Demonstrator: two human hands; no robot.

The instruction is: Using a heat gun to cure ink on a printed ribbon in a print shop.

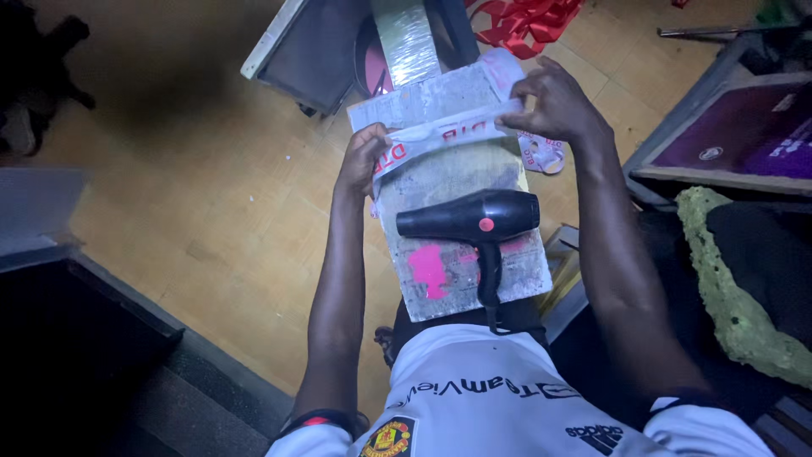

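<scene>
— What have you got in each hand?

— A white strip (444,135) with red lettering, pulled across between both. My left hand (362,161) has its grip clenched on the strip's left end, where it bends down over the edge of the board (461,173). My right hand (554,106) pinches the right end between thumb and fingertips, the other fingers curled above it.

— And where does the strip sit?

— Just above the far half of the board, running slightly uphill from left to right. I can't tell whether its middle touches the board.

— What's the board like?

— Long, grey, smeared with pink paint (429,269) near my end. It lies over my lap and points away from me.

— Anything else on it?

— A black hair dryer (474,218) lies across it, nozzle to the left, handle toward me, its cord dropping off the near edge. It is near the strip but not touching.

— Around you?

— Wooden floor (211,195) to my left, red ribbon (524,21) heaped ahead, a round printed sticker (545,154) just under my right wrist, and green foam (727,288) on my right.
</scene>
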